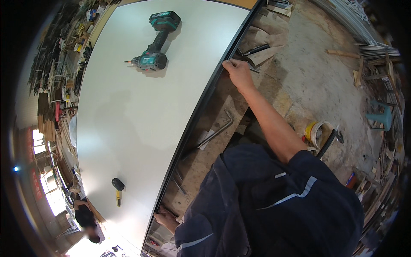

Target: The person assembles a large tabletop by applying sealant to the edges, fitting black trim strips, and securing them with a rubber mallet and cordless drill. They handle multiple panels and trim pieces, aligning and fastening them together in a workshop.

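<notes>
A large white panel [128,115] lies flat in front of me, with a long black edge strip [188,132] running down its near side. My right hand [238,73] is closed over that strip toward the far end, thumb and fingers on its edge. Lower down, my left hand [166,218] grips the same strip; part of its fingers is hidden under the edge. On the panel, apart from both hands, a green and black cordless drill [157,43] rests on its side. A hammer [117,190] with a black head and yellow handle lies nearer my left hand.
Under the panel edge is a lower surface with a bent metal bar [216,132] and a black-handled tool [254,50]. A yellow and white bucket [319,132] and a blue stool [380,115] stand on the concrete floor. Another person [87,220] is at lower left.
</notes>
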A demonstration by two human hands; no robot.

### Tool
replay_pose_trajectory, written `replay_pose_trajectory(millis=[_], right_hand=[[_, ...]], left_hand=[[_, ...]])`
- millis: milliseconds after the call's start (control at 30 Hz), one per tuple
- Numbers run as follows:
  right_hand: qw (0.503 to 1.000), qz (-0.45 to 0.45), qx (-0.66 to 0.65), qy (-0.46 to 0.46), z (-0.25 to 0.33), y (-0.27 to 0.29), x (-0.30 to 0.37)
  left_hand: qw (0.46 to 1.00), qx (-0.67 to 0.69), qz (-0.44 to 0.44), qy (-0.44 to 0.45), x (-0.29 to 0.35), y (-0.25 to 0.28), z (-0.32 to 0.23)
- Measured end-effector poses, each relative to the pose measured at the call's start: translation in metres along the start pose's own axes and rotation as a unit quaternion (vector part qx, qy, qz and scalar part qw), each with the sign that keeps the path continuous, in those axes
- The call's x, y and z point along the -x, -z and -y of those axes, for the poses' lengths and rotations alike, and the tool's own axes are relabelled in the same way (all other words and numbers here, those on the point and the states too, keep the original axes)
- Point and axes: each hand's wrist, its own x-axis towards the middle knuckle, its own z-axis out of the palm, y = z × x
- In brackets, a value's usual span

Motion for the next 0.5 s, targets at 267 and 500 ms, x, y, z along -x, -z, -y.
replay_pose_trajectory(millis=[267,500], right_hand=[[1.0,0.021,0.003,0.021,0.0,-0.004,-0.004],[0.999,0.011,0.005,0.051,-0.009,0.003,-0.012]], left_hand=[[0.991,-0.072,-0.032,-0.107,0.059,0.009,-0.123],[0.867,0.434,0.199,0.141,0.059,-0.035,-0.176]])
